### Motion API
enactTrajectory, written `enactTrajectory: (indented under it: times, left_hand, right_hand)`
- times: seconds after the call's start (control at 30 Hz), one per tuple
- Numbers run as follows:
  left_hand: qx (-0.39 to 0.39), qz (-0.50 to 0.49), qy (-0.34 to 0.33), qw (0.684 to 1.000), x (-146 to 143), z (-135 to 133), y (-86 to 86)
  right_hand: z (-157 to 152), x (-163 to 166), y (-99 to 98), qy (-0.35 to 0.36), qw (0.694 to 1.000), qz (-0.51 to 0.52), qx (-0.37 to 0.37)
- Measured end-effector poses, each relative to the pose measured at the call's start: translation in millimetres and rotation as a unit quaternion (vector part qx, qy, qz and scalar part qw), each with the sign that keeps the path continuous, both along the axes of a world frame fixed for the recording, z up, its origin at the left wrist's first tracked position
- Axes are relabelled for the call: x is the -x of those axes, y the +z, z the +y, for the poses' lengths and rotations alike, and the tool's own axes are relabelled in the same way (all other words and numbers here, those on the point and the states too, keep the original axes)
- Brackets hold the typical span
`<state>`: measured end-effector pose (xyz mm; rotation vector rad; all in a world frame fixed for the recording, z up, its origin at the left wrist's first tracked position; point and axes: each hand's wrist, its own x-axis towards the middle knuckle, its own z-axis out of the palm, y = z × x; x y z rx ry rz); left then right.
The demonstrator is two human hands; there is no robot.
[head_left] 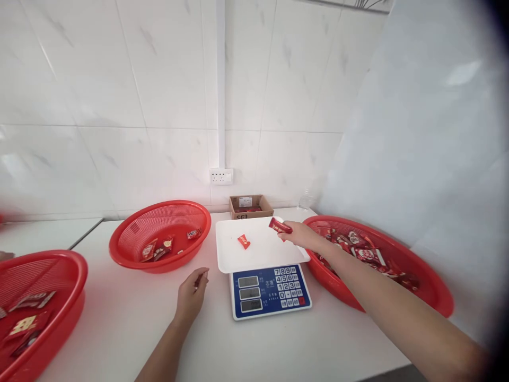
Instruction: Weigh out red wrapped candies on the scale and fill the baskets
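Note:
My right hand (296,234) reaches over the white weighing tray (226,260) and pinches a dark red wrapped snack bar (280,225) between thumb and fingers. A small red wrapped candy (244,242) lies on the tray left of it. Part of another red piece shows just under my right fingers. The tray sits on a blue digital scale (271,292) with a keypad and displays too small to read. Left of the scale, my left hand (193,292) hovers over the table, its fingers curled in towards the thumb, with nothing visible in them.
A red basket (433,302) full of wrapped snacks stands right, under my forearm. Two more red baskets, one behind my left hand (119,249) and one at near left (81,270), hold several packets. A cardboard box (251,207) sits behind the tray. Another person's hand (6,255) shows far left.

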<state>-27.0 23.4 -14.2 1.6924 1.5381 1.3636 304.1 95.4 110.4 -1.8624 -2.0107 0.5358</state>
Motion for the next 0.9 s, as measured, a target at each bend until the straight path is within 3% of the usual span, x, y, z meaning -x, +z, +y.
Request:
enactTrajectory:
  times: [0.1,0.2,0.37,0.77,0.9]
  left_hand:
    - [-0.002,0.005,0.001,1.000,1,0,-0.6]
    - [0.002,0.009,-0.001,1.000,0,-1,-0.2]
    - [0.008,0.007,-0.014,1.000,-1,-2,1.8]
    - [0.011,0.011,-0.016,1.000,-2,-3,3.6]
    - [0.018,0.013,-0.020,1.000,-2,-3,2.0]
  right_hand:
    - [10,25,-7.0,0.044,0.998,-0.030,0.032]
    - [17,37,-9.1,0.039,0.999,-0.017,0.013]
    - [26,44,-10.6,0.043,0.999,0.023,-0.002]
    - [26,55,-23.3,0.015,0.999,0.000,-0.049]
    - [17,60,-28.8,0.108,0.992,-0.049,-0.041]
